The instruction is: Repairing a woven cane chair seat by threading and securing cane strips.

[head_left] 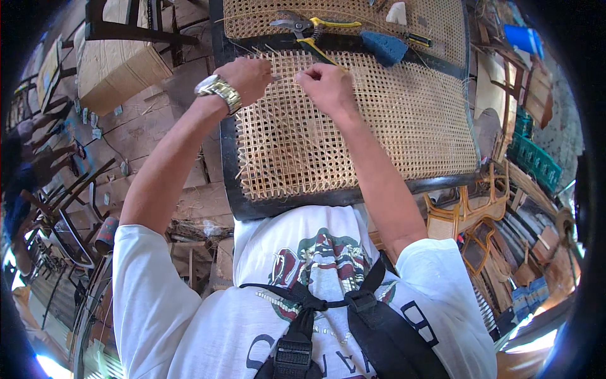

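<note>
A woven cane panel (297, 145) lies in front of me in a black frame (278, 206). Over its upper left part my left hand (245, 81), with a metal watch at the wrist, has its fingers drawn together. Something thin and pale shows at those fingertips, too small to name. A short gap to the right, my right hand (329, 88) is pinched just above the weave; what it may hold is hidden. Beyond it lie pruning shears (305, 26) with yellow handles, their blades apart. A blue piece of foam or cloth (385, 48) rests on the frame's crossbar.
A yellow-and-black tool (420, 40) and a white lump (397, 13) lie on the far cane section (353, 9). To the left stands a cardboard box (123, 69) beside dark chair frames. A yellowish wooden frame (467, 215) and a green crate (535, 159) are at right.
</note>
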{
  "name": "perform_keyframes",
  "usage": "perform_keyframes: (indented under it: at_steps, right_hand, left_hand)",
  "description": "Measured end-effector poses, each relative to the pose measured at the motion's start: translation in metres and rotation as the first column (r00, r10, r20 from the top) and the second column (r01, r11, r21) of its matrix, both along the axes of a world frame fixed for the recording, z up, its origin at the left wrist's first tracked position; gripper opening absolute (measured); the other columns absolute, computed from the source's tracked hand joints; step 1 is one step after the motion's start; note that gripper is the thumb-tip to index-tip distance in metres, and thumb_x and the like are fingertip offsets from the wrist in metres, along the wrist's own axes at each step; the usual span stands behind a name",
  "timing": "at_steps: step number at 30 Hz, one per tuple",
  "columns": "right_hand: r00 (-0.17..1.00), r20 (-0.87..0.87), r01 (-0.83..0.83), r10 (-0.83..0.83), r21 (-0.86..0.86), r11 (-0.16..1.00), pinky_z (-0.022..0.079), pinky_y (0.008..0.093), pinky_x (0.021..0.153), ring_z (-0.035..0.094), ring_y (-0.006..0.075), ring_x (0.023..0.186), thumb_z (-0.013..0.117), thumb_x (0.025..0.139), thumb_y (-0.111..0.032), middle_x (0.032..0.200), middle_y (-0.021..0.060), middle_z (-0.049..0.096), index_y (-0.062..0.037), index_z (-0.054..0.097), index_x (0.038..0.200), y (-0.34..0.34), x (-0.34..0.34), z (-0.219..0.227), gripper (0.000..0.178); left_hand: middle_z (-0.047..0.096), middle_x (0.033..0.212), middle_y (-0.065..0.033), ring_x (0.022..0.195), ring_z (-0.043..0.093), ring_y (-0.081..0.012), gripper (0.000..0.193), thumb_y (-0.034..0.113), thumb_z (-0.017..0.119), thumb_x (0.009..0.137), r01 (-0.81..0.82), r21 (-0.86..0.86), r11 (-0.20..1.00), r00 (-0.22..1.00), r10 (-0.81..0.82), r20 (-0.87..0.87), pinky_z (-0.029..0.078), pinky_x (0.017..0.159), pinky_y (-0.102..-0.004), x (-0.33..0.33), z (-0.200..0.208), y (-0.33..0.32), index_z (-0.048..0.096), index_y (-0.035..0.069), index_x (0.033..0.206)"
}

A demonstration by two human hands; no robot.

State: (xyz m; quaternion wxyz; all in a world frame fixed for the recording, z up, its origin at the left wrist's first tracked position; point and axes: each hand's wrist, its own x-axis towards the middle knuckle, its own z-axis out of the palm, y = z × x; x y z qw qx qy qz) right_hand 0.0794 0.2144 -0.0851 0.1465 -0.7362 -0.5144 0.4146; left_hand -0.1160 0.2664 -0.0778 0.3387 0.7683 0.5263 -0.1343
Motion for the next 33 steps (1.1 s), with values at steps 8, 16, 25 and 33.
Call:
perform_keyframes:
  at_steps: [8, 16, 25, 33]
  right_hand:
    - [0.997, 0.067, -0.039, 0.045, -0.089, 0.995, 0.056, 0.0431, 0.079, 0.071, 0.0335, 0.086, 0.066, 0.082, -0.026, 0.088, 0.0172, 0.073, -0.0067, 0.074, 0.085, 0.003, 0.003, 0.0, 0.021]
    - [0.973, 0.142, -0.178, 0.181, -0.039, 0.983, 0.054, 0.0458, 0.084, 0.069, 0.0339, 0.095, 0.069, 0.083, -0.028, 0.099, 0.0166, 0.071, -0.0074, 0.073, 0.092, 0.004, -0.007, -0.016, 0.023]
    - [0.878, 0.426, -0.327, 0.219, 0.199, 0.924, 0.044, 0.052, 0.094, 0.054, 0.0389, 0.106, 0.062, 0.084, -0.016, 0.11, 0.0209, 0.055, 0.0023, 0.069, 0.093, -0.01, -0.03, -0.007, 0.022]
    - [0.885, 0.37, -0.417, 0.282, 0.362, 0.834, 0.044, 0.0471, 0.094, 0.052, 0.0331, 0.107, 0.065, 0.085, -0.016, 0.111, 0.0138, 0.056, -0.0026, 0.07, 0.094, -0.007, -0.024, -0.017, 0.017]
  left_hand:
    - [0.073, 0.091, -0.0185, 0.086, 0.072, -0.0356, 0.021, 0.02, 0.058, 0.091, 0.242, 0.078, 0.967, 0.962, -0.228, -0.152, 0.059, 0.072, -0.0449, 0.038, 0.015, 0.013, 0.072, 0.006, 0.095]
    - [0.072, 0.077, -0.0174, 0.067, 0.073, -0.0249, 0.031, 0.027, 0.062, 0.094, 0.132, -0.129, 0.983, 0.991, -0.13, 0.025, 0.059, 0.06, -0.0369, 0.037, -0.006, 0.02, 0.072, -0.002, 0.089]
    - [0.074, 0.083, -0.011, 0.076, 0.074, -0.0267, 0.049, 0.054, 0.056, 0.094, 0.102, 0.025, 0.994, 0.993, -0.1, -0.061, 0.059, 0.072, -0.0377, 0.011, -0.016, 0.018, 0.075, 0.009, 0.088]
    - [0.072, 0.091, -0.0178, 0.087, 0.07, -0.0357, 0.037, 0.045, 0.057, 0.095, -0.179, 0.473, 0.863, 0.948, 0.28, -0.151, 0.056, 0.076, -0.048, -0.128, 0.026, 0.102, 0.07, 0.01, 0.098]
